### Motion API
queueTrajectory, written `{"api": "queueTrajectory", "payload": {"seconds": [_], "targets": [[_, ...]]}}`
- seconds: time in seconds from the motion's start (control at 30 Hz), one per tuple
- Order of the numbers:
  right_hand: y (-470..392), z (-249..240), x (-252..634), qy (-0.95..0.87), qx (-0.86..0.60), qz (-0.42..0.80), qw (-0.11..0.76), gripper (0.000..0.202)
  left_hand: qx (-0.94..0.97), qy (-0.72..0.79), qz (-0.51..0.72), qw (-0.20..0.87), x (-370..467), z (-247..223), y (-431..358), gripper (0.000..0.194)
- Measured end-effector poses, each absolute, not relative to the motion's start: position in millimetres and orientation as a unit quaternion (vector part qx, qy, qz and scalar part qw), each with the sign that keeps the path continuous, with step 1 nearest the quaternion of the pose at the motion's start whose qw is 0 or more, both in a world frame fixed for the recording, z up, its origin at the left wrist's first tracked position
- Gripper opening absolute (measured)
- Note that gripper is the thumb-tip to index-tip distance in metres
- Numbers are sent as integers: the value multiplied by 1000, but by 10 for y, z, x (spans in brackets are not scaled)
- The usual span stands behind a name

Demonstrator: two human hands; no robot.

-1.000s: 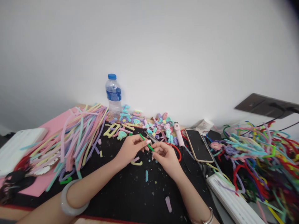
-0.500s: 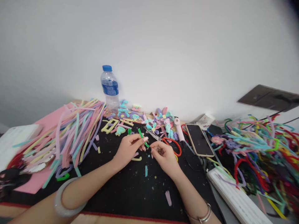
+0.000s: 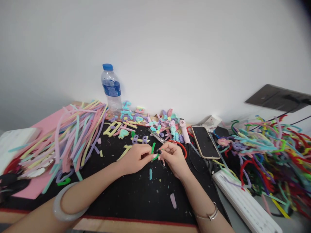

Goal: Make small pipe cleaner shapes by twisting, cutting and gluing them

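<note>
A short green pipe cleaner [image 3: 153, 147] is pinched between both hands above the black mat [image 3: 116, 197], one end pointing up and the lower part curved. My left hand [image 3: 136, 158] holds it between thumb and fingers. From the other side, my right hand [image 3: 173, 159] grips the curved part with closed fingertips. Scissors [image 3: 159, 138] with red handles lie just behind the right hand, partly hidden by it. Near the left hand rest a purple looped piece [image 3: 140, 139] with a yellow middle and a pale yellow strip [image 3: 125, 152].
Pastel pipe cleaners [image 3: 80, 139] are heaped at left, brighter ones [image 3: 262, 149] at right. Finished shapes [image 3: 170, 121] line the back beside a water bottle [image 3: 111, 88]. A phone [image 3: 206, 142], a pink handheld device [image 3: 185, 131] and a white power strip [image 3: 245, 200] lie to the right.
Both hands have shifted slightly right, and the right hand has turned over, its fingers now closer to the left hand's. The green pipe cleaner is bent more and its top end leans less.
</note>
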State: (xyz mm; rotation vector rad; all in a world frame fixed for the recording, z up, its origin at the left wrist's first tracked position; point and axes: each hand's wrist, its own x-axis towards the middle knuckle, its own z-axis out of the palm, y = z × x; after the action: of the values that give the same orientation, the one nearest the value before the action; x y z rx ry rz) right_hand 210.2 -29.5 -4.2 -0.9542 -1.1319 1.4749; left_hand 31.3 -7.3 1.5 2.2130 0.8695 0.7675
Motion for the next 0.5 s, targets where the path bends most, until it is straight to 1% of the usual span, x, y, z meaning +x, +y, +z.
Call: {"api": "queueTrajectory", "payload": {"seconds": [0.3,0.5], "targets": [[-294,-16,2132,-494,-365,637,465,24,883,244,213,340,312,96,-109,31],[-301,-22,2128,-507,-359,658,426,24,891,231,200,337,312,80,-122,33]]}}
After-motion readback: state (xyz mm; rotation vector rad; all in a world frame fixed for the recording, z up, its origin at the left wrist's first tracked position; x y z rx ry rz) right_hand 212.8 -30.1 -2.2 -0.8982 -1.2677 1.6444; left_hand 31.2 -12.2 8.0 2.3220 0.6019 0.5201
